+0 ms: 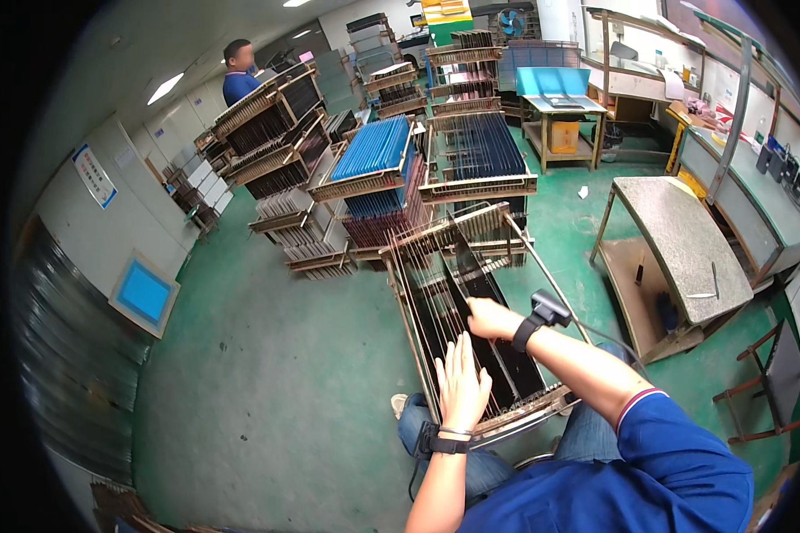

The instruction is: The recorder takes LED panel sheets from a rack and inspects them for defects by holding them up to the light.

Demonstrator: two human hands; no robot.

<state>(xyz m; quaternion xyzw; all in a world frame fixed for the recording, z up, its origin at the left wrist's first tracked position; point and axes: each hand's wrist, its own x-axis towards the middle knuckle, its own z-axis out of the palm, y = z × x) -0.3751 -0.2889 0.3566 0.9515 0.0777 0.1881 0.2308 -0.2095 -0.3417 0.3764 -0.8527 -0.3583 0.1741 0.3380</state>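
Observation:
In front of me stands a slotted metal rack (404, 330) with several thin dark panels (508, 377) upright between its rods. My right hand (491, 318) is closed at the upper edge of one dark panel near the rack's middle; its fingertips are partly hidden. Stretched out over the near left part of the rack is my left hand (462, 391), fingers straight and close together, palm against or just above the panels. Whether it touches them I cannot tell. Each wrist wears a black strap with a small device.
Beyond the rack stand stacked racks of blue panels (373, 147) and dark panels (480, 147). A worktable (676, 222) with thin tools and a chair (778, 377) are at the right. A blue-screened frame (145, 294) leans on the left wall. Another person (238, 84) is at the far left.

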